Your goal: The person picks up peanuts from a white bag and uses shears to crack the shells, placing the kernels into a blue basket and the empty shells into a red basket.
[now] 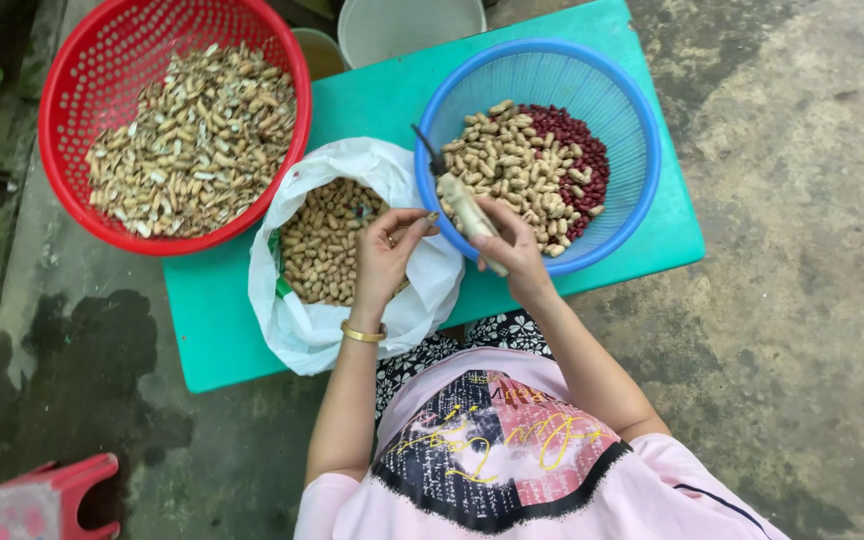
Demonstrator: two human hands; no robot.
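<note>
Hands [387, 250] [512, 245] between white peanut bag [302, 330] and blue basket [642, 150].

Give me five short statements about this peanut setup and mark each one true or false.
1. The right hand holds a pale-handled tool over the blue basket. True.
2. The red basket is full of red kernels. False: it holds empty, broken shells; the red kernels lie in the blue basket.
3. The left hand is above the white plastic bag of unshelled peanuts. True.
4. The baskets rest on a wooden table. False: they sit on a turquoise table.
5. The left wrist is bare. False: it wears a gold bangle.
</note>
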